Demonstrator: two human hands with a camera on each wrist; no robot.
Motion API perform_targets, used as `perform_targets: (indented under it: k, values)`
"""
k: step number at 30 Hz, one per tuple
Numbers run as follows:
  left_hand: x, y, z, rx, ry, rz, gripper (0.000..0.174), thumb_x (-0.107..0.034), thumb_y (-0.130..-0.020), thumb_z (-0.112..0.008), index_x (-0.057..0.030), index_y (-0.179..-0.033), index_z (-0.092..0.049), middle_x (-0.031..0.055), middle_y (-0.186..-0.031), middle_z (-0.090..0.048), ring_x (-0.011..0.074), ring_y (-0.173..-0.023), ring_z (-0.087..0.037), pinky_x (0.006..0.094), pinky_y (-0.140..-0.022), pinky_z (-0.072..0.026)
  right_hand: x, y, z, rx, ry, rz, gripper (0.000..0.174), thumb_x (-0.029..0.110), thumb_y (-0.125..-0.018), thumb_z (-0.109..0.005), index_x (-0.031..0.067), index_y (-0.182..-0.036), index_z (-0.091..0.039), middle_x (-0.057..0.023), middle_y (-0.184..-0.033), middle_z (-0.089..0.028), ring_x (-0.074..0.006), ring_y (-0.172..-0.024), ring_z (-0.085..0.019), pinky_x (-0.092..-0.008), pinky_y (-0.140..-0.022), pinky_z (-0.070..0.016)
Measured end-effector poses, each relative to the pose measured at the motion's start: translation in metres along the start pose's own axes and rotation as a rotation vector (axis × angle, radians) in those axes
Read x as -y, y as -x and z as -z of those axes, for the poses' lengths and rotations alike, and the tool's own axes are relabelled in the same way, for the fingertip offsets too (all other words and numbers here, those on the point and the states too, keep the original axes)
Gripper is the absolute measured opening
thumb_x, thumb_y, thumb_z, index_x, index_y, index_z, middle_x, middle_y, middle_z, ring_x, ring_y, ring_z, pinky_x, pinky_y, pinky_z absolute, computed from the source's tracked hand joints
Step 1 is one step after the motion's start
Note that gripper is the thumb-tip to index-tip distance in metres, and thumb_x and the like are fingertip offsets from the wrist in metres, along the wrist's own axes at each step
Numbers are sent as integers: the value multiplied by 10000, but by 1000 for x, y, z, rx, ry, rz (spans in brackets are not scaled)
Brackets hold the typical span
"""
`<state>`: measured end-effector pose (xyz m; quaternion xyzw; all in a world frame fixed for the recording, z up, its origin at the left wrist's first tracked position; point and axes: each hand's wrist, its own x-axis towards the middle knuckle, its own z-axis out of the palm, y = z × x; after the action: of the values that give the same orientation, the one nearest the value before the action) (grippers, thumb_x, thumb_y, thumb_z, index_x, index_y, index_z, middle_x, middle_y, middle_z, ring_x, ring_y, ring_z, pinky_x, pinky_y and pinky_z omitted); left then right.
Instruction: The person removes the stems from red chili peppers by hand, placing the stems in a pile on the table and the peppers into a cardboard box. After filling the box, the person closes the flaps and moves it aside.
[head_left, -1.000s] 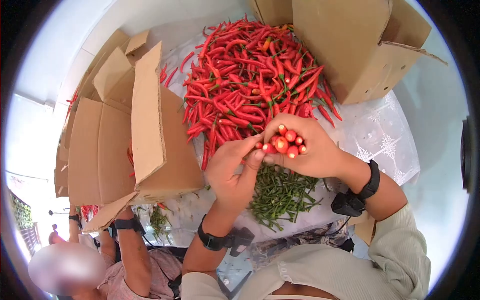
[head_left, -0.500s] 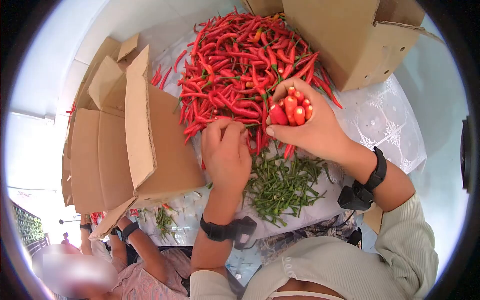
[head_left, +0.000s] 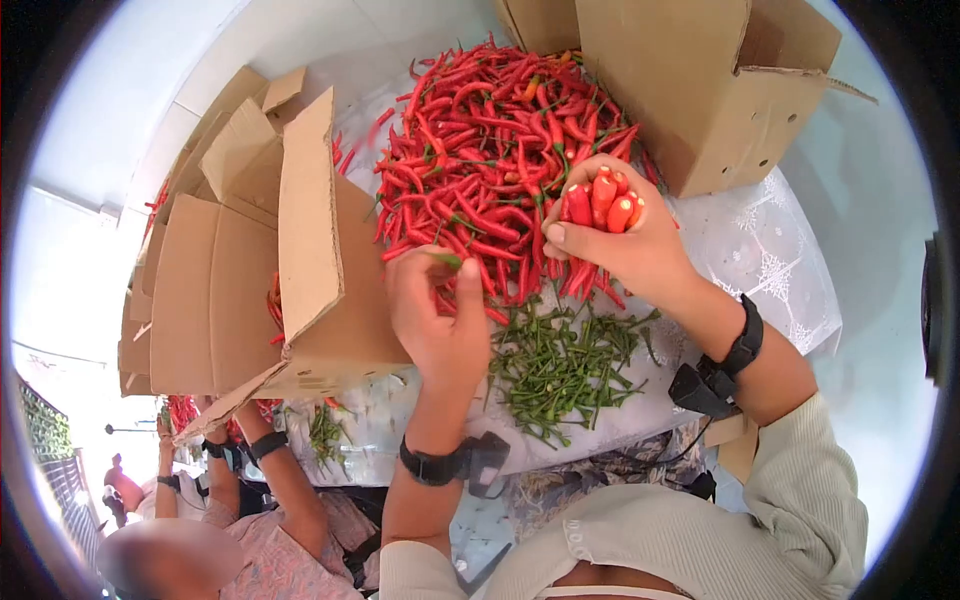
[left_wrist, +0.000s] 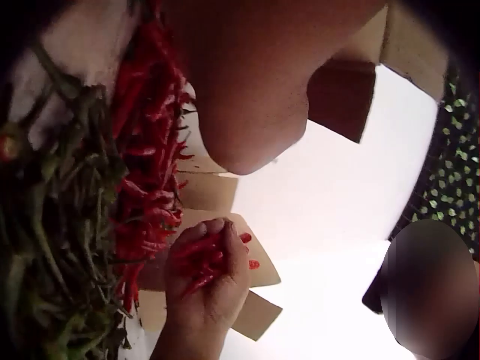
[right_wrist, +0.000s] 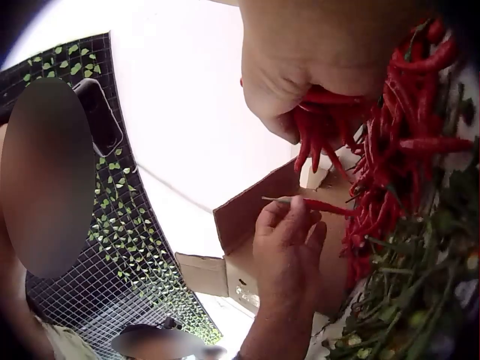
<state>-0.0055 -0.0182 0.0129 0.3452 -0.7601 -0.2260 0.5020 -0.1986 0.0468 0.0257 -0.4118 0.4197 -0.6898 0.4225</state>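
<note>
My left hand (head_left: pixel 440 320) is at the left front edge of a big pile of red chilies (head_left: pixel 470 170), pinching one red chili (right_wrist: pixel 326 206) near its green stem (head_left: pixel 446 259) between thumb and fingers. To the right, my right hand (head_left: pixel 650 245) holds a bunch of stemless red chilies (head_left: pixel 603 203), pale cut ends up in the head view. Their pointed tips (right_wrist: pixel 319 142) hang below that hand in the right wrist view. The two hands are apart. Between them and my body lies a heap of green chili stems (head_left: pixel 565 375).
Open cardboard boxes stand left (head_left: pixel 245 290) and back right (head_left: pixel 670 90) of the pile. A clear snowflake-patterned sheet (head_left: pixel 770 260) covers the table. Another person (head_left: pixel 290 535) sits at the lower left, near more chilies and a small heap of stems (head_left: pixel 325 440).
My hands were together at the bunch and have parted. The left went to the pile and now pinches a chili. My right hand keeps the bunch, now slightly farther up and right.
</note>
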Motion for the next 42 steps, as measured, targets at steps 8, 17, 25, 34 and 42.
perform_targets:
  k: [8, 17, 25, 34, 42]
  values:
    - [-12, 5, -7, 366, 911, 427, 217, 8, -890, -628, -13, -1081, -529, 93, -1074, -614, 139, -960, -604, 282, -835, -499, -1, 6, -7, 118, 336, 164, 374, 52, -712, -819, 38, -975, -553, -19, -882, -601, -96, -840, -579, -266, -767, -485]
    - [-7, 5, -2, 360, 654, 219, 123, 11, -859, -659, -10, -961, -595, 45, -937, -570, 111, -807, -569, 255, -731, -483, 7, 14, -16, 240, 578, 168, 356, 91, -681, -831, 75, -953, -602, -54, -819, -603, -156, -714, -586, -281, -689, -485]
    - [-19, 5, 2, 324, 133, 6, 180, 24, -754, -687, -25, -920, -637, 119, -812, -575, 209, -649, -597, 255, -599, -489, 7, 16, -16, 295, 883, 295, 383, -4, -585, -762, 89, -919, -598, -83, -808, -615, -259, -719, -625, -337, -628, -484]
    - [-9, 8, 0, 342, 822, 571, 99, -86, -907, -658, 6, -932, -629, 15, -811, -637, 75, -687, -599, 212, -609, -484, 7, 19, -23, 214, 719, 303, 315, -13, -674, -755, 71, -929, -591, -67, -799, -602, -193, -695, -600, -279, -654, -484]
    - [-5, -1, 12, 550, 790, 425, 107, -87, -877, -679, -19, -941, -626, 3, -838, -588, 88, -699, -574, 218, -603, -470, 1, 11, -11, 236, 515, 225, 302, -17, -698, -762, 46, -940, -594, -39, -872, -630, -137, -795, -606, -263, -748, -485]
